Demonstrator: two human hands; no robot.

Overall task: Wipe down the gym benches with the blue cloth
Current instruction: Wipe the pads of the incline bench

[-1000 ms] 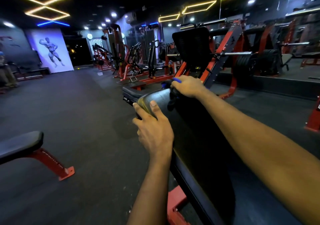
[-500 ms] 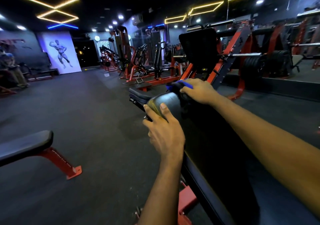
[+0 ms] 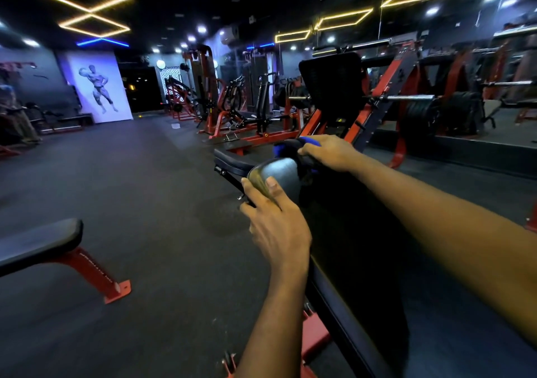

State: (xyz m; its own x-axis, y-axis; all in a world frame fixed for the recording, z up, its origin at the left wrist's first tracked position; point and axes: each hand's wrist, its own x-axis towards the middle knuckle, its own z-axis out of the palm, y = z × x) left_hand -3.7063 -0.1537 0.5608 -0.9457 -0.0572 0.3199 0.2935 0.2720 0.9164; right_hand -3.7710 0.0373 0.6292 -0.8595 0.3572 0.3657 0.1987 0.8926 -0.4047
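Forearms reach out from the bottom edge over a long black padded bench (image 3: 363, 261) that runs away from the camera on a red frame. The left hand (image 3: 276, 223) grips the left edge of the pad near its far, rounded end, thumb lying on top and fingers curled under the side, out of sight. Just beyond, the right hand (image 3: 328, 152) presses down on the very top of that end, closed over the blue cloth (image 3: 286, 146), which bunches out past the knuckles to the left. A smaller black seat pad (image 3: 232, 162) sits just beyond the bench end, lower down. At left, well apart, a second black bench (image 3: 40, 244) stands on a red foot on the dark rubber floor (image 3: 145, 203). Farther back are red and black machines (image 3: 232, 107), a loaded barbell (image 3: 412, 97) at right, and a bodybuilder poster (image 3: 98, 87) on the far wall.
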